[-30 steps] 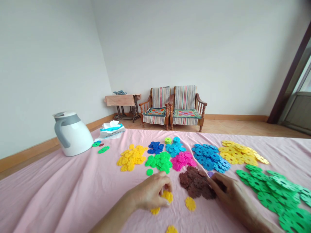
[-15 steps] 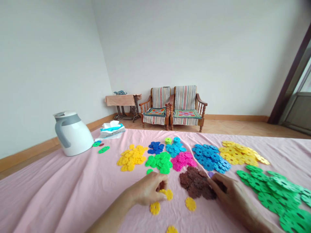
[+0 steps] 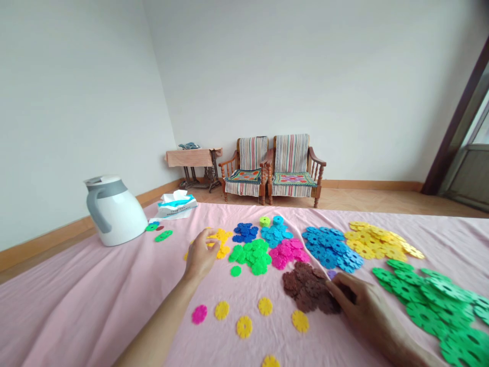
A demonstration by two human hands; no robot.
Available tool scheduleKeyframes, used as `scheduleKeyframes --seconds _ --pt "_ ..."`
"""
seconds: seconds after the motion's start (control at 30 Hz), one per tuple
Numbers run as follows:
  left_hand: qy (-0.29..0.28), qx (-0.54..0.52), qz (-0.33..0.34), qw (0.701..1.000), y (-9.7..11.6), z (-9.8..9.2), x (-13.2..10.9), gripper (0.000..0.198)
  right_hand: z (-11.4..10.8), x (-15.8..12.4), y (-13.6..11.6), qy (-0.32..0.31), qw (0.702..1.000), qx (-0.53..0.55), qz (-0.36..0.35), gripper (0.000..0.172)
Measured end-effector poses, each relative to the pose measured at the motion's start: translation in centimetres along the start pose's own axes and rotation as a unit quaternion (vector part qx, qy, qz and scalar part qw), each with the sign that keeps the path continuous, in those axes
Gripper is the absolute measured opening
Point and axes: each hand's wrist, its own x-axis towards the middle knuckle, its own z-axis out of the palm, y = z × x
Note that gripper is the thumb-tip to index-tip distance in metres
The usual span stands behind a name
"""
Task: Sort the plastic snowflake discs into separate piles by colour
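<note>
Over the yellow pile (image 3: 223, 237) of flower-shaped plastic discs reaches my left hand (image 3: 200, 255), its thumb and fingers curved but apart, with no disc visible in its grasp. My right hand (image 3: 362, 300) rests at the right edge of a brown disc pile (image 3: 309, 288). Its fingers are bent and closed, and whatever they may hold is hidden. A small purple disc (image 3: 331, 274) lies just beyond those fingertips. Loose yellow discs (image 3: 244, 326) and one magenta disc (image 3: 199, 314) lie on the pink cloth (image 3: 225, 351) between my arms.
Bright green (image 3: 252, 256), magenta (image 3: 288, 253), dark blue (image 3: 245, 232), light blue (image 3: 275, 235) and blue (image 3: 330, 248) disc piles sit mid-cloth. Larger yellow (image 3: 376, 241) and green (image 3: 435, 300) heaps lie right. A white jug (image 3: 118, 214) and tissue box (image 3: 177, 205) stand left.
My left hand has moved left and away from me, from the loose yellow discs to the yellow pile. This uncovers a magenta disc and another yellow one. My right hand stays put.
</note>
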Motion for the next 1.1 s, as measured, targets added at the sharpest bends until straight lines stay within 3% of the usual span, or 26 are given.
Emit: scheduleKeyframes --seconds 0.17,0.27,0.33,0.47,0.57,0.67,0.83,1.0,1.1 --pt "-0.186 0.017 0.121 0.975 3.8 2.2 -3.7 0.012 0.2 0.0 0.1 -0.001 1.0 -0.006 0.002 0.033" --pt "-0.309 0.031 0.22 0.925 6.8 3.1 -6.5 0.014 0.3 0.1 0.1 -0.004 1.0 -0.002 0.0 0.034" --pt "-0.376 0.032 0.303 0.875 8.3 3.5 -8.2 0.021 0.3 0.0 0.1 -0.007 1.0 0.001 0.002 0.034" --pt "-0.417 0.074 0.396 0.815 9.5 4.2 -10.6 0.033 0.4 0.0 0.1 -0.008 1.0 0.008 0.005 0.033" --pt "-0.423 0.089 0.432 0.792 9.3 4.5 -11.0 0.032 0.5 0.0 0.3 -0.007 1.0 0.013 0.003 0.032" --pt "-0.42 0.097 0.413 0.803 8.8 4.2 -10.3 0.022 0.5 0.0 0.4 -0.008 1.0 0.023 0.002 0.031" --pt "-0.432 0.119 0.317 0.836 7.8 2.7 -8.0 0.015 0.5 0.0 0.5 -0.019 1.0 0.023 0.004 0.033" --pt "-0.436 0.123 0.232 0.861 7.3 1.1 -6.5 0.033 0.5 -0.1 0.5 -0.018 1.0 0.018 0.003 0.034" --pt "-0.454 0.128 0.203 0.858 7.4 0.6 -6.3 0.034 0.5 -0.1 0.4 -0.024 1.0 0.019 0.006 0.033"
